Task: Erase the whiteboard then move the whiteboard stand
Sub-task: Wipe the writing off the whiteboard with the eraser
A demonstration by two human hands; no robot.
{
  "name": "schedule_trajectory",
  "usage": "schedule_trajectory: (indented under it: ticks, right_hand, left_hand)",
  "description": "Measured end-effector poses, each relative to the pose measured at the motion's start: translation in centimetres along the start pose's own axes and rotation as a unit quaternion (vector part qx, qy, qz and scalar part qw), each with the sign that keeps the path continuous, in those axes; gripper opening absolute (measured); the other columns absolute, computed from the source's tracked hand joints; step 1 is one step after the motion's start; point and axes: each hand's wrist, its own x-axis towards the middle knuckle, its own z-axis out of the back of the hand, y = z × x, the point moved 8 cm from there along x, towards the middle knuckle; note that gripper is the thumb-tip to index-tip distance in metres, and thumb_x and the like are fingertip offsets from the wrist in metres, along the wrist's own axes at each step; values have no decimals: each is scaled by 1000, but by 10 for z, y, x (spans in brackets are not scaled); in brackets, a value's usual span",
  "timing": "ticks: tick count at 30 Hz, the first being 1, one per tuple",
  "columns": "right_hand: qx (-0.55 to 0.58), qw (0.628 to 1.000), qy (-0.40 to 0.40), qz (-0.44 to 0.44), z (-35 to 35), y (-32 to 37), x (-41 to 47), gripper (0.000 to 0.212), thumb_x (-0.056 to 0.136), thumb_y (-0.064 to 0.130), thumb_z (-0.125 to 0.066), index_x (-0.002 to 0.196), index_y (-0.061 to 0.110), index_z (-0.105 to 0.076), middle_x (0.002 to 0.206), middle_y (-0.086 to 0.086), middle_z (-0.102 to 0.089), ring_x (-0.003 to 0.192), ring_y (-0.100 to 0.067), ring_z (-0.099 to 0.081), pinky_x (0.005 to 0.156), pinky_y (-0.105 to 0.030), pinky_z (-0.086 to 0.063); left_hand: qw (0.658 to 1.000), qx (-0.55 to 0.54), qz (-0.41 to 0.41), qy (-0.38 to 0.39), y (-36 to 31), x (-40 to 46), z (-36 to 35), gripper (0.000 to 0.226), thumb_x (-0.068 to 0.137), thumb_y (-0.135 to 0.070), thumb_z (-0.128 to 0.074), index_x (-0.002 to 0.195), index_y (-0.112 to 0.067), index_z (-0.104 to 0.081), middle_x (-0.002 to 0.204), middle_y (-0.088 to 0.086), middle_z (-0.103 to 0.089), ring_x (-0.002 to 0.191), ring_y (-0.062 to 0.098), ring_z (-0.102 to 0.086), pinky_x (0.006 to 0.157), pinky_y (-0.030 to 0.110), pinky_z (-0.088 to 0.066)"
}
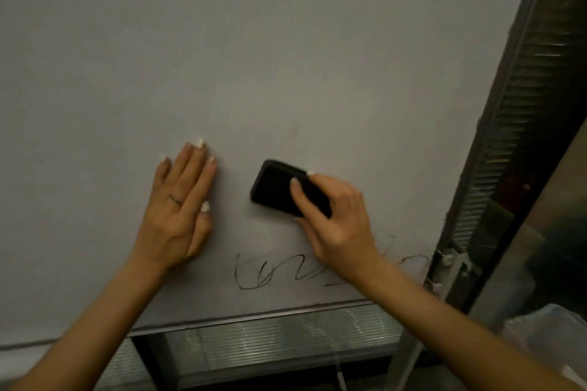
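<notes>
The whiteboard (pixel 254 57) fills most of the head view, its surface pale grey. A black marker scribble (pixel 273 270) runs along its lower part, partly hidden behind my right wrist. My right hand (pixel 336 225) grips a black rectangular eraser (pixel 276 189) and holds it flat against the board just above the scribble. My left hand (pixel 179 206) lies flat on the board to the left of the eraser, fingers straight and together, a ring on one finger. The board's metal bottom frame (pixel 254 316) runs below both forearms.
The board's right frame edge (pixel 495 124) slants up beside ribbed window blinds (pixel 533 98). A bracket of the stand (pixel 451 259) sits at the lower right corner. More blinds (pixel 286 340) show under the board. Clear plastic items (pixel 546 333) lie at the far right.
</notes>
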Motion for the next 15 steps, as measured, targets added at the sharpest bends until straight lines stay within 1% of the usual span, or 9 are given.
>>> schedule_trajectory:
  ticks: [3, 4, 6, 7, 8, 11, 15]
  right_hand:
    - [23, 999, 24, 29, -29, 39, -29, 58, 79, 4, -71, 132, 8, -48, 126, -15, -43, 113, -29, -48, 91, -39, -43]
    - [27, 998, 38, 50, -39, 52, -41, 55, 81, 4, -68, 133, 9, -48, 126, -15, -44, 113, -29, -48, 90, -39, -45]
    - [30, 992, 74, 95, -55, 74, -67, 40, 93, 5, -52, 132, 11, -49, 126, -14, -45, 111, -27, -48, 90, -38, -44]
    - [28, 988, 93, 116, -62, 81, -80, 35, 98, 6, -44, 131, 11, -49, 125, -14, -46, 110, -26, -49, 92, -37, -43]
    - [26, 983, 112, 142, -69, 89, -94, 33, 100, 8, -41, 131, 11, -50, 124, -13, -47, 109, -25, -49, 94, -36, -41]
    - [25, 969, 150, 195, -79, 99, -119, 31, 99, 10, -48, 130, 11, -52, 120, -12, -49, 105, -23, -52, 96, -36, -39]
    - [29, 953, 162, 255, -71, 96, -113, 31, 100, 8, -41, 130, 6, -49, 119, -15, -48, 106, -25, -51, 93, -36, -44]
  left_hand:
    - [995, 42, 86, 27, 9, -47, 4, 58, 95, -18, -25, 151, -13, -12, 159, 3, -2, 146, 24, -7, 117, 47, -3]
    - [991, 60, 110, 37, 10, -64, 5, 59, 94, -18, -26, 151, -14, -11, 160, 3, -1, 146, 23, -6, 116, 47, -2]
    - [984, 89, 139, 66, 7, -93, 4, 56, 97, -23, -22, 151, -16, -8, 160, 4, 1, 146, 21, -4, 115, 47, 0]
    - [981, 96, 147, 85, 6, -105, 2, 54, 99, -26, -18, 152, -17, -6, 160, 4, 2, 146, 21, -2, 115, 46, 1]
    - [977, 100, 156, 103, 5, -114, 0, 54, 100, -29, -15, 152, -17, -5, 160, 4, 3, 147, 20, -1, 115, 46, 1]
    - [970, 104, 168, 143, 5, -125, -4, 54, 101, -32, -11, 152, -17, -3, 159, 4, 4, 146, 20, 1, 115, 44, 2]
    - [966, 112, 166, 163, 7, -127, -3, 54, 101, -32, -11, 152, -16, -4, 160, 4, 4, 146, 20, 0, 115, 44, 0]
